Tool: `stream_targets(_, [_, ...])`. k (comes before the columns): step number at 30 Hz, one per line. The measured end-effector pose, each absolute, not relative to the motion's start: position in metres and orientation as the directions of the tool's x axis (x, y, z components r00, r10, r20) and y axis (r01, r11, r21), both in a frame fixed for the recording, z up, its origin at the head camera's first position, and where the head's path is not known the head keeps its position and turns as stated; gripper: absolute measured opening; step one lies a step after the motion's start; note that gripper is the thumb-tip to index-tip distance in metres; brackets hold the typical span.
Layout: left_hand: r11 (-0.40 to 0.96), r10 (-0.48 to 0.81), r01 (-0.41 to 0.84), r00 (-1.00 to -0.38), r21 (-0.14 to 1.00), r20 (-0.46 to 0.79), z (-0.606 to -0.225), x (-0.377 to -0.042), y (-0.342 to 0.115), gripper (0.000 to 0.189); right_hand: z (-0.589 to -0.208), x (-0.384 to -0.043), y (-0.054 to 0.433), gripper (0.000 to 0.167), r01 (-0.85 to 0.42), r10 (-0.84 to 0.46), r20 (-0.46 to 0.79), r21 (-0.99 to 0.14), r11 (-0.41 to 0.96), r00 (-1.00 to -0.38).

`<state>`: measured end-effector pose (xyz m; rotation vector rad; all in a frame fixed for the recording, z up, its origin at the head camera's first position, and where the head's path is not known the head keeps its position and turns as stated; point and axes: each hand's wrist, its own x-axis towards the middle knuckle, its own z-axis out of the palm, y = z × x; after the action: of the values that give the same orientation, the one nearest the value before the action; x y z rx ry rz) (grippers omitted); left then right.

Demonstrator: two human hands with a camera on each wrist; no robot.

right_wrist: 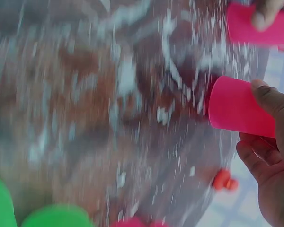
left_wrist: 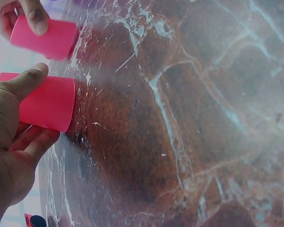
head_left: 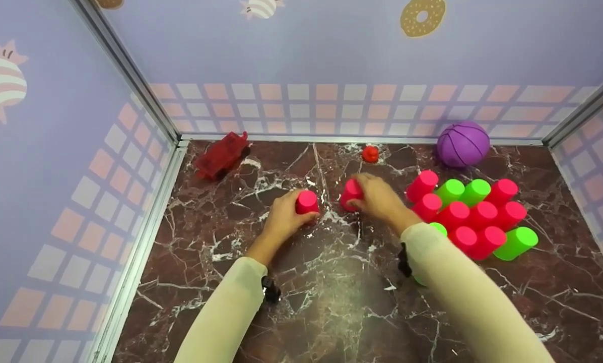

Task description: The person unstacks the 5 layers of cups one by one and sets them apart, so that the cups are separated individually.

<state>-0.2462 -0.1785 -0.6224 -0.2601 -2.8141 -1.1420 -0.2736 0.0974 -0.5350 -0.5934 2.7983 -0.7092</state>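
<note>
My left hand (head_left: 282,216) grips an upside-down pink cup (head_left: 307,201) near the middle of the marbled surface. In the left wrist view its thumb lies along one side of this cup (left_wrist: 49,101) and its fingers along the other, the rim close to the surface. Just to the right, my right hand (head_left: 382,199) holds a second pink cup (head_left: 350,195), also bottom-up. The right wrist view shows thumb and fingers on opposite sides of that cup (right_wrist: 239,105). A small gap separates the two held cups.
To the right stand several upside-down pink cups (head_left: 482,214) and green cups (head_left: 518,243), closely grouped. A purple ball (head_left: 463,144) and a small red toy (head_left: 370,154) lie near the back wall (head_left: 301,60). A red toy vehicle (head_left: 223,155) is at the back left.
</note>
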Motion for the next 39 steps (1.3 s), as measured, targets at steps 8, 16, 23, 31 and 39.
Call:
stream_targets(8, [0.708, 0.119, 0.187, -0.982, 0.681, 0.145, -0.624, -0.247, -0.178, 0.073, -0.518, -0.296, 0.162, 0.07, -0.309, -0.372, -0.057, -0.447, 0.839, -0.926])
stream_targets(16, [0.711, 0.113, 0.193, -0.98, 0.676, 0.161, -0.632, -0.25, -0.179, 0.07, -0.517, -0.305, 0.189, 0.062, -0.34, -0.375, -0.019, -0.381, 0.86, -0.927])
stream_targets(23, [0.698, 0.118, 0.165, -0.986, 0.697, 0.115, -0.615, -0.243, -0.176, 0.069, -0.523, -0.309, 0.187, 0.066, -0.33, -0.381, -0.084, -0.353, 0.876, -0.921])
stream_targets(31, [0.725, 0.112, 0.195, -0.98, 0.661, 0.166, -0.623, -0.244, -0.178, 0.07, -0.532, -0.311, 0.183, 0.069, -0.358, -0.416, -0.128, -0.327, 0.875, -0.9])
stream_targets(39, [0.706, 0.123, 0.189, -0.982, 0.682, 0.145, -0.621, -0.243, -0.179, 0.072, -0.531, -0.311, 0.183, 0.072, -0.36, -0.417, -0.152, -0.302, 0.883, -0.896])
